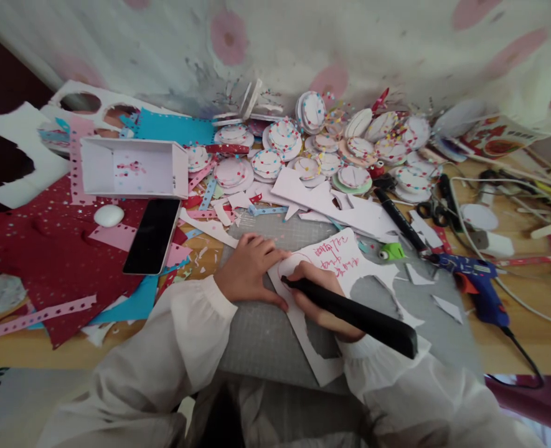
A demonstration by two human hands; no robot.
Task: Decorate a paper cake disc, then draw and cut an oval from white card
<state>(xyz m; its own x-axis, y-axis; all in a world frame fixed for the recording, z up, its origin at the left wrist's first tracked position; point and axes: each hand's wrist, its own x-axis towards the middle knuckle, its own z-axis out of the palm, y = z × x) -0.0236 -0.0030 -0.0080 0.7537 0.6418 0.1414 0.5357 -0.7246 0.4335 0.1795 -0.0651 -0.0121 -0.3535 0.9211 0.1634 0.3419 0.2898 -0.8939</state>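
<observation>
- A thick black marker (350, 313) is gripped in the right hand (319, 298), the fingers wrapped around its barrel; its tip is set on a white sheet of paper (350, 264).
- The paper is lying on a grey cutting mat (261, 336) at the near middle of the desk (513, 336), with red writing and a red circle seen on it.
- The left hand (251, 270) is laid flat on the paper's left edge, fingers spread loosely, nothing held.
- A black phone (152, 236) is seen to the left, a white box (132, 167) beyond it.
- A blue glue gun (474, 280) is lying to the right; decorated paper discs (284, 140) are piled at the far side.
</observation>
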